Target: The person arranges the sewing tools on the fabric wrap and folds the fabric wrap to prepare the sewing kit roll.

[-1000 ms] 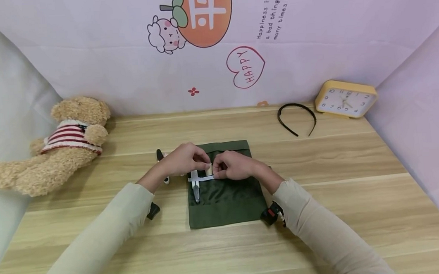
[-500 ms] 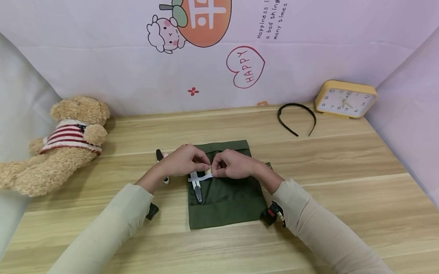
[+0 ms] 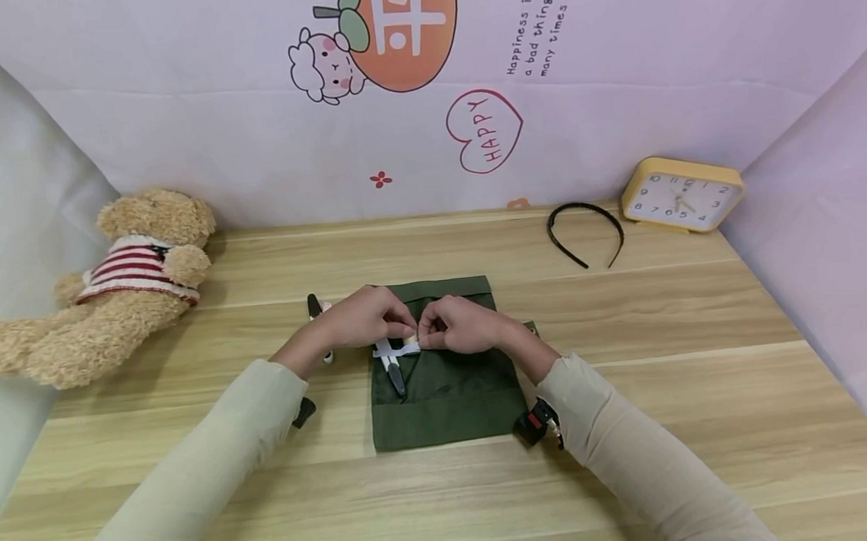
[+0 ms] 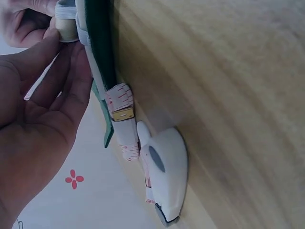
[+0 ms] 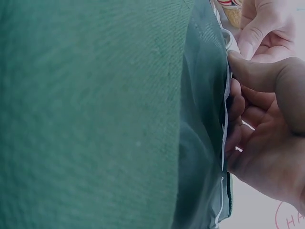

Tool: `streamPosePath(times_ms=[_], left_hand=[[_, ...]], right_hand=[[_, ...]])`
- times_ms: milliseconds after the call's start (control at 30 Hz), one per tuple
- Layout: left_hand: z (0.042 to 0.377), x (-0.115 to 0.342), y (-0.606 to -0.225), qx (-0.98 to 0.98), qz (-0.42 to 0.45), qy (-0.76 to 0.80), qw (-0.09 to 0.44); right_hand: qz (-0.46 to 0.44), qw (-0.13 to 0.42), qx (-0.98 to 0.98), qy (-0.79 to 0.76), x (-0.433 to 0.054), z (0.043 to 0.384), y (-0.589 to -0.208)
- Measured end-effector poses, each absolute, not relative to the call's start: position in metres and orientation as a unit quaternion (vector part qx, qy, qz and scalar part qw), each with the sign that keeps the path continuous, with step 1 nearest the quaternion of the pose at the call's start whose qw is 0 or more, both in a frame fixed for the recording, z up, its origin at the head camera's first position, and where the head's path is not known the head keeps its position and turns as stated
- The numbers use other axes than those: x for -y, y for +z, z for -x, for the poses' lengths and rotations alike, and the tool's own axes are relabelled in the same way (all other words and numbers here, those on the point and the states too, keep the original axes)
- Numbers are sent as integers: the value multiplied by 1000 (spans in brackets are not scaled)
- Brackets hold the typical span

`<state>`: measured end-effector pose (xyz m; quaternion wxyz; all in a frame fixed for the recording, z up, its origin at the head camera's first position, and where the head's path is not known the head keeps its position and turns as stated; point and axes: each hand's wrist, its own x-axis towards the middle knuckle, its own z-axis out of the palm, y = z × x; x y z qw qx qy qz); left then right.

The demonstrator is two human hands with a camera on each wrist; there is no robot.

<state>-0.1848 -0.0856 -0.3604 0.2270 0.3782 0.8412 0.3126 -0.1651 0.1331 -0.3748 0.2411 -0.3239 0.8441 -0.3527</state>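
Note:
A dark green fabric case (image 3: 449, 421) lies open on the table with a white elastic band (image 3: 407, 349) across it. My left hand (image 3: 366, 316) pinches a small cream cylinder (image 4: 66, 31), possibly a thread spool; in the left wrist view the band passes over it. Close beside, my right hand (image 3: 466, 326) pinches the band between thumb and fingers, and its fingertips nearly meet the left ones. A slim white tool with a dark end (image 3: 395, 377) sits slanted under the band, left of the cylinder. My fingers hide much of the cylinder in the head view.
Left of the case lie a folded tape measure (image 4: 119, 102) and a white plastic tool with a grey oval (image 4: 167, 167). A teddy bear (image 3: 135, 278) lies far left. At the back right are a black headband (image 3: 581, 207) and a yellow clock (image 3: 683, 196).
The cream cylinder has sunk lower between my fingers and shows less. The dark end of the slim tool has swung to the right. Both hands have stayed almost in place.

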Motion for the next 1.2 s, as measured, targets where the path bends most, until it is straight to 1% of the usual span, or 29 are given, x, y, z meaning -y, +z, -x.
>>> streamPosePath(times_ms=[367,600,933,1100,1200], left_hand=[[184,82,-363,-842,-400,284,224],[184,82,-362,-842,-397,278,237],[182,85,-364,-841,-391,290,235],[181,90,-362,-838,-380,317,230],[180,96,-358,-844,-367,326,217]], right_hand=[[316,246,-852,-338,-133,166,-375],[313,248,-853,-337,-133,166,-374],[324,261,-833,-363,-134,168,-376],[336,249,-825,-380,-140,170,-374],[336,240,-822,-393,-145,169,-374]])
